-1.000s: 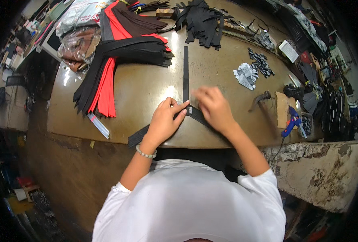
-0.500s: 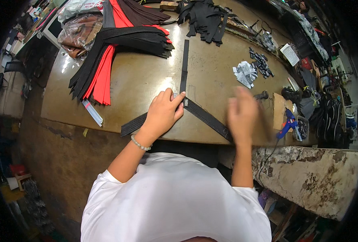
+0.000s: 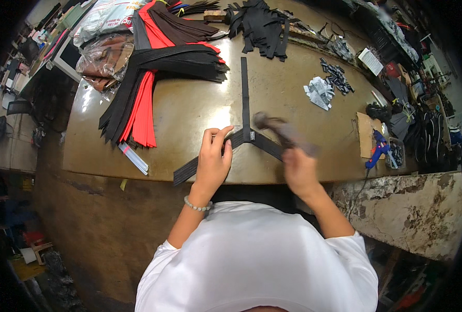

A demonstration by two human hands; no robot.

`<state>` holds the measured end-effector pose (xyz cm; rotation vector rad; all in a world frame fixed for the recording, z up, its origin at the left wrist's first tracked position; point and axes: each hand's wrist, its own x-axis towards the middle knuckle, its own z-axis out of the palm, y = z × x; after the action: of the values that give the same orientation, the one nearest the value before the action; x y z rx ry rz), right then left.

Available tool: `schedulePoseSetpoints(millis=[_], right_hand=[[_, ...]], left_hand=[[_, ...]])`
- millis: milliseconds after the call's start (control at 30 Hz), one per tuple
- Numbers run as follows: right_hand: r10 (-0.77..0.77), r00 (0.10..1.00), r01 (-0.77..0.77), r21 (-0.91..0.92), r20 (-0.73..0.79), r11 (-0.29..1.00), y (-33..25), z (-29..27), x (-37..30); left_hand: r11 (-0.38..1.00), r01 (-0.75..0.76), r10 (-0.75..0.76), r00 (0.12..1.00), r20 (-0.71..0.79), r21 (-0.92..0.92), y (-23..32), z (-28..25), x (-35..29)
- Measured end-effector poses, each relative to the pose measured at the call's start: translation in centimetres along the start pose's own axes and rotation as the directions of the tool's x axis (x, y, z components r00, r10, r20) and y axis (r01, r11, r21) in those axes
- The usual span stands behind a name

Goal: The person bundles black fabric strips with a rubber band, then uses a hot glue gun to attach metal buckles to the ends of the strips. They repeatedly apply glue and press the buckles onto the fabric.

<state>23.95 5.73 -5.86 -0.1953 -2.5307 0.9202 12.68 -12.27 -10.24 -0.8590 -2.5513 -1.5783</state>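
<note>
A black strap piece (image 3: 245, 96) lies on the table in a Y shape, one arm running away from me and two spreading toward the near edge. At its joint sits a small pale label or metal clip (image 3: 252, 135); I cannot tell which. My left hand (image 3: 214, 156) is over the left arm of the strap, close to the joint, thumb and forefinger apart. My right hand (image 3: 301, 171) is closed round the handle of a hammer (image 3: 283, 130), which is blurred by motion. The hammer's head is just right of the joint, above the strap.
Bundles of black (image 3: 184, 62) and red strips (image 3: 142, 117) lie at left, beside a plastic-wrapped brown bundle (image 3: 106, 57). Black strips (image 3: 262, 28) are piled at the back. Pale tabs (image 3: 319, 93) and small dark pieces (image 3: 336, 76) lie right, with a blue glue gun (image 3: 379, 148) nearer.
My right hand has brought the hammer from the right to beside the strap's joint. My left hand's fingers have drawn back from the joint. The whole view has shifted slightly.
</note>
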Motion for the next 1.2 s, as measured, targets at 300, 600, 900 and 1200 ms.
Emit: schedulePoseSetpoints(millis=[300, 600, 900, 1200], right_hand=[[0.188, 0.982, -0.18, 0.288, 0.0, 0.941, -0.3, -0.1, -0.2], [0.352, 0.918, -0.328, -0.15, 0.184, 0.933, -0.1, -1.3, 0.7], [0.386, 0.879, -0.472, -0.618, -0.279, 0.628, 9.2, -8.2, -0.1], [0.245, 0.883, -0.469, 0.712, 0.401, 0.523, 2.8, 2.0, 4.3]], left_hand=[[0.999, -0.043, 0.043, 0.999, -0.015, 0.034, -0.4, 0.4, 0.0], [0.963, -0.192, 0.191, 0.981, 0.026, 0.187, -0.3, 0.4, 0.0], [0.89, -0.35, 0.223, 0.893, 0.391, 0.293, 1.3, -1.5, 2.9], [0.66, 0.341, -0.172, 0.936, 0.308, -0.669, 3.3, 2.9, 0.1]])
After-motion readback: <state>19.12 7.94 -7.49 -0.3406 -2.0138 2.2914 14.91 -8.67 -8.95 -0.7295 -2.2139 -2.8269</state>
